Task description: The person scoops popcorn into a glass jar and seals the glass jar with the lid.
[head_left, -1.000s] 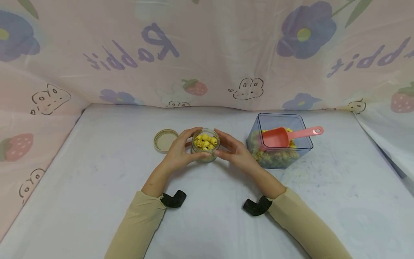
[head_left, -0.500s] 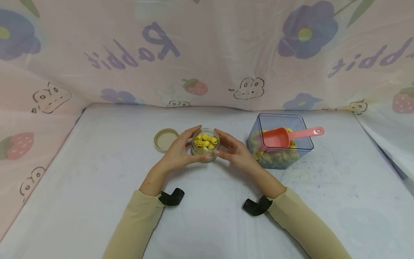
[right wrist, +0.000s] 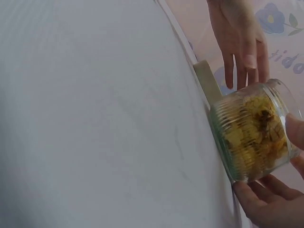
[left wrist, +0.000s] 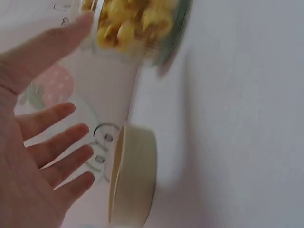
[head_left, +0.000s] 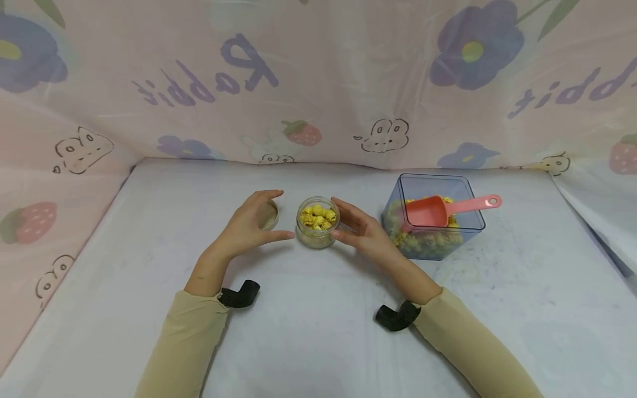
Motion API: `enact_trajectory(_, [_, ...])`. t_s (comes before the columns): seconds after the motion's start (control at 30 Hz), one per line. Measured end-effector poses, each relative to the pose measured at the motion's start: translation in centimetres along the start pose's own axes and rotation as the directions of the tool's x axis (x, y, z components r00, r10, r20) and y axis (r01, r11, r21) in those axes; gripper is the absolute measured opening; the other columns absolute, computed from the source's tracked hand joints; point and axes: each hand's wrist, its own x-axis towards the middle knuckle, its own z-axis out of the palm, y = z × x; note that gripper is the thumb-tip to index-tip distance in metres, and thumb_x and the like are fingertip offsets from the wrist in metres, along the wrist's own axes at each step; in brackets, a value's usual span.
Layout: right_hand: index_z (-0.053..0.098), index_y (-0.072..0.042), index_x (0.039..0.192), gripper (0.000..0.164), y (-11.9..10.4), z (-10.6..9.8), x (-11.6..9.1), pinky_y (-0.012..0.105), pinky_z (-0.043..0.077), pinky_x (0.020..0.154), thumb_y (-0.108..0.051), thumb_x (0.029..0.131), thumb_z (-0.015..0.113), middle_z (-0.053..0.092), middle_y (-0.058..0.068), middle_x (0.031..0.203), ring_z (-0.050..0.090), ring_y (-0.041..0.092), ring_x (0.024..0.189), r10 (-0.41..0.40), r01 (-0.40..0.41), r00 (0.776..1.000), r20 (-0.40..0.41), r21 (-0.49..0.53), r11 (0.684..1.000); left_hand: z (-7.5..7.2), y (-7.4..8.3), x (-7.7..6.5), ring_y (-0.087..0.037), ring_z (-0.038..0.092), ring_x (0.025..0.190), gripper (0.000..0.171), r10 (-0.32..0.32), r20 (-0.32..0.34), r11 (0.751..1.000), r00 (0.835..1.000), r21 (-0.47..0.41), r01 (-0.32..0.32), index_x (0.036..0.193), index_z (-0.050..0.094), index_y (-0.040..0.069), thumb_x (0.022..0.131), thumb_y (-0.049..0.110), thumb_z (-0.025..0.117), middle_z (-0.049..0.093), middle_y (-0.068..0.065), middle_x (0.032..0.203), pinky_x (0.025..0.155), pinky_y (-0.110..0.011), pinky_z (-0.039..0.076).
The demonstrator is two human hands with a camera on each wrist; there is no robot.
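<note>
A small ribbed glass jar [head_left: 316, 240] stands upright on the white table, filled with yellow popcorn [head_left: 318, 216]. My right hand [head_left: 365, 235] holds the jar's right side, thumb at the front and fingers behind; the right wrist view shows the jar [right wrist: 251, 133] between them. My left hand [head_left: 244, 226] is off the jar, its thumb and fingers spread apart with nothing between them. It hovers over a round cream lid [head_left: 270, 215], partly hiding it. In the left wrist view the lid [left wrist: 137, 175] lies beyond the extended fingers.
Right of the jar stands a clear bluish square container [head_left: 428, 246] of popcorn. A pink scoop [head_left: 428, 211] rests in it, handle sticking out over the right rim. A patterned curtain [head_left: 318, 83] rises behind the table and on the left.
My left hand has let go of the jar and moved left, over the lid. My right hand stays at the jar, which has not moved.
</note>
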Motion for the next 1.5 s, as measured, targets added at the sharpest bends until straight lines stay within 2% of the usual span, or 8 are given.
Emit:
enact_trajectory(0.23, [0.035,-0.015,0.149,0.066,0.0,-0.1,0.0,0.049,0.03,0.114,-0.005,0.091,0.064,0.037,0.014,0.151,0.033,0.031,0.141,0.01,-0.01,1.0,-0.002,-0.002,1.0,-1.3,-1.2,-0.2,-0.035,0.028,0.14,0.088,-0.045,-0.032,0.996,0.998,0.073,0.047,0.143,0.041,0.006,0.071,0.03,0.085,0.037,-0.016,0.149,0.115,-0.054,0.024])
enact_trajectory(0.43, [0.034,-0.014,0.149,0.066,0.0,-0.1,-0.1,0.05,0.027,0.115,-0.005,0.091,0.063,0.037,0.015,0.151,0.033,0.031,0.141,0.005,-0.005,1.0,0.003,0.006,1.0,-1.3,-2.0,-0.4,-0.037,0.03,0.138,0.087,-0.066,-0.027,0.994,0.997,0.08,0.068,0.143,0.039,0.003,0.072,0.027,0.084,0.038,-0.019,0.147,0.112,-0.056,0.027])
enact_trajectory(0.7, [0.034,-0.013,0.149,0.065,0.1,-0.1,0.0,0.05,0.028,0.115,-0.005,0.092,0.063,0.037,0.015,0.151,0.033,0.032,0.14,0.0,0.0,1.0,0.007,0.005,1.0,-1.0,-3.0,-0.3,-0.038,0.033,0.136,0.09,-0.088,-0.055,0.992,0.995,0.081,0.092,0.144,0.036,0.001,0.071,0.022,0.085,0.038,-0.021,0.146,0.112,-0.055,0.029])
enact_trajectory(0.9, [0.035,-0.01,0.149,0.063,0.0,-0.1,-0.1,0.049,0.028,0.115,-0.004,0.092,0.062,0.037,0.015,0.151,0.033,0.032,0.141,0.007,-0.007,1.0,0.005,0.006,1.0,-1.1,-3.4,-0.3,-0.041,0.03,0.138,0.096,-0.103,-0.054,0.988,0.993,0.109,0.108,0.147,0.028,-0.004,0.074,0.023,0.083,0.034,-0.026,0.147,0.113,-0.056,0.026])
enact_trajectory(1.2, [0.036,-0.006,0.147,0.061,-0.1,-0.1,-0.1,0.046,0.029,0.115,-0.001,0.092,0.061,0.037,0.017,0.15,0.034,0.031,0.14,-0.002,0.002,1.0,0.016,0.039,0.999,-1.3,-3.9,-0.2,-0.045,0.027,0.138,0.101,-0.15,-0.031,0.984,0.988,0.092,0.153,0.147,0.019,-0.01,0.075,0.022,0.082,0.033,-0.03,0.147,0.113,-0.058,0.024])
enact_trajectory(1.5, [0.036,-0.007,0.147,0.064,0.0,-0.1,-0.2,0.047,0.027,0.116,-0.001,0.09,0.063,0.036,0.016,0.151,0.032,0.031,0.141,0.001,-0.002,1.0,0.015,0.055,0.998,-1.2,-3.8,-0.3,-0.045,0.031,0.135,0.095,-0.154,-0.025,0.982,0.988,0.105,0.156,0.144,0.027,-0.012,0.075,0.022,0.082,0.035,-0.032,0.143,0.113,-0.057,0.026])
